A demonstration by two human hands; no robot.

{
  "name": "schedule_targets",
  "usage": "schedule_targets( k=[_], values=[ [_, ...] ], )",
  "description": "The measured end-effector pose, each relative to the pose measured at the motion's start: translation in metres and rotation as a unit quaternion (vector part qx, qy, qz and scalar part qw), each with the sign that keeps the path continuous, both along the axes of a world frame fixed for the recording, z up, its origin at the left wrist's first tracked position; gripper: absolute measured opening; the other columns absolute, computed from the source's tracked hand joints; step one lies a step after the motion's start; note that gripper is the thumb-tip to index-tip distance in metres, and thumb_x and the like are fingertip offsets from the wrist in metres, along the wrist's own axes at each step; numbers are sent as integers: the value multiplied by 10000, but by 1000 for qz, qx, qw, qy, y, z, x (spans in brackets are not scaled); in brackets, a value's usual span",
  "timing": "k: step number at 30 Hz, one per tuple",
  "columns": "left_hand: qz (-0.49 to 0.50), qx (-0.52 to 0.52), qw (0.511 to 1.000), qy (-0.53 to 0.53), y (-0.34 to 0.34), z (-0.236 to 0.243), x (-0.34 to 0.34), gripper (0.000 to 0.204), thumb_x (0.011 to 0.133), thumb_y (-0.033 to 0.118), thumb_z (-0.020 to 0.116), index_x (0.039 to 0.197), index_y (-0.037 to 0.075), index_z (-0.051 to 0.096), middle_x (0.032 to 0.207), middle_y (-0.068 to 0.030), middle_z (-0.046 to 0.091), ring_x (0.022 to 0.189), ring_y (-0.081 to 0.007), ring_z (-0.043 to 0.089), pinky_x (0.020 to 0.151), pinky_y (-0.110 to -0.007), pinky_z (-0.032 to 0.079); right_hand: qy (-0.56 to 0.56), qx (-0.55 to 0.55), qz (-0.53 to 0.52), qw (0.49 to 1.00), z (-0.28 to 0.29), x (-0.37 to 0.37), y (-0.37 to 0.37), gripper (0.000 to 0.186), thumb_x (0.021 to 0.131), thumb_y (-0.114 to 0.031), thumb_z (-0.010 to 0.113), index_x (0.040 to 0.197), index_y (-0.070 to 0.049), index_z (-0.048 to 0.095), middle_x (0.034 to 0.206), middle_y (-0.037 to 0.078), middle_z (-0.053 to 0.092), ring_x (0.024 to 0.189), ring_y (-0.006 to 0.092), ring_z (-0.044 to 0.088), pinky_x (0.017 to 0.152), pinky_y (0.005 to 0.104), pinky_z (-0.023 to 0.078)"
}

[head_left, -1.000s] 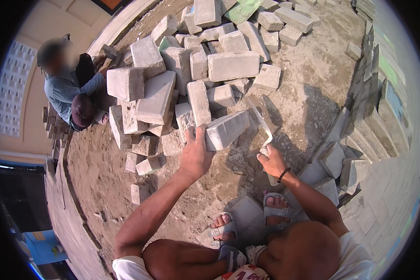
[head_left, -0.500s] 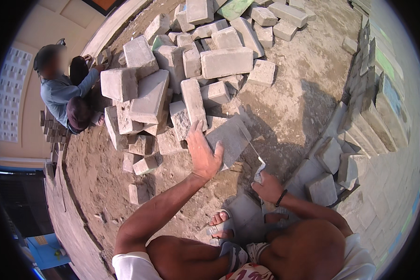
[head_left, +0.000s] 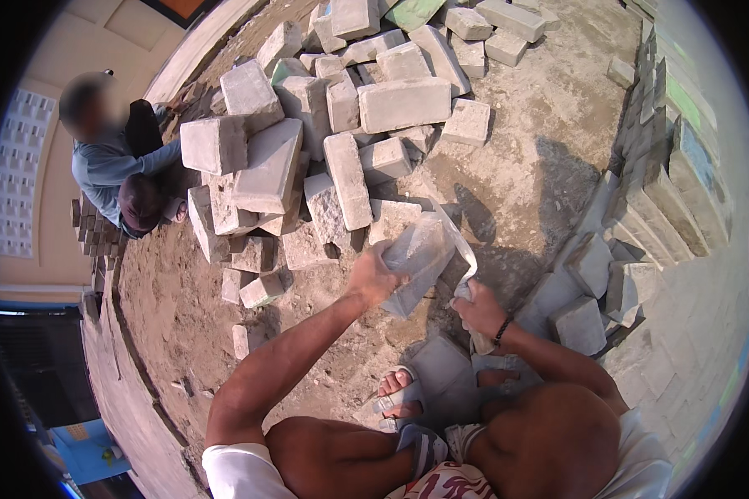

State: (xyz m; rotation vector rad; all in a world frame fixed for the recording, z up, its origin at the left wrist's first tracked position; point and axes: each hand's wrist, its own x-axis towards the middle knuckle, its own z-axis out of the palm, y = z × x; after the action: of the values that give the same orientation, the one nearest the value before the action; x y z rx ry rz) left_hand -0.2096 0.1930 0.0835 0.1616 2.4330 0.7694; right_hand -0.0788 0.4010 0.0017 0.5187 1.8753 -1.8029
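My left hand [head_left: 376,276] grips a grey paving block [head_left: 420,262] by its left side, in front of the pile; both are blurred by motion. The block is held tilted above the ground. Closed round its handle, my right hand [head_left: 479,309] has a trowel [head_left: 470,264] with a bent pale neck. The thin blade is seen nearly edge-on along the block's right side; whether it touches cannot be made out. Just beyond the held block leans a pile of grey paving blocks [head_left: 404,106], stacked loosely at all angles.
Set upright at the right is a row of blocks [head_left: 662,200], with loose blocks [head_left: 578,324] beside laid paving [head_left: 649,374]. My sandalled foot [head_left: 399,395] stands on sandy ground [head_left: 308,366]. A person in a blue shirt [head_left: 108,170] crouches at the far left.
The block in my left hand has moved a little right and turned. The trowel has come up against or close to its right side. The crouching person's arm has shifted.
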Motion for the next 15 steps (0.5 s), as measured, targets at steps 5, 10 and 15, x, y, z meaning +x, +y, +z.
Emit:
schedule_targets(
  k=[5, 10, 15],
  values=[
    [-8, -40, 997, 65, 32, 48, -34, 527, 668, 145, 798, 1124, -13, 586, 985, -219, 694, 908, -326, 688, 851, -394, 514, -28, -96, -97, 990, 15, 2, 11, 220, 884, -165, 642, 1000, -5, 546, 701, 52, 559, 513, 117, 542, 469, 309, 450],
    [-213, -53, 939, 263, 32, 104, -47, 512, 665, 153, 810, 1098, 24, 570, 1018, -180, 646, 958, -369, 619, 873, -431, 494, 112, 6, -58, 992, 4, -3, 20, 191, 893, -125, 636, 1025, -17, 550, 721, 21, 545, 554, 87, 528, 505, 281, 439],
    [-383, -176, 838, 348, 13, 83, -51, 411, 723, 108, 716, 1094, 80, 542, 1112, -115, 547, 1044, -320, 524, 872, -439, 446, 81, 8, 16, 997, 31, -30, 14, 221, 893, -147, 639, 1029, 3, 551, 749, 46, 569, 640, 95, 556, 563, 301, 450]
  ],
)
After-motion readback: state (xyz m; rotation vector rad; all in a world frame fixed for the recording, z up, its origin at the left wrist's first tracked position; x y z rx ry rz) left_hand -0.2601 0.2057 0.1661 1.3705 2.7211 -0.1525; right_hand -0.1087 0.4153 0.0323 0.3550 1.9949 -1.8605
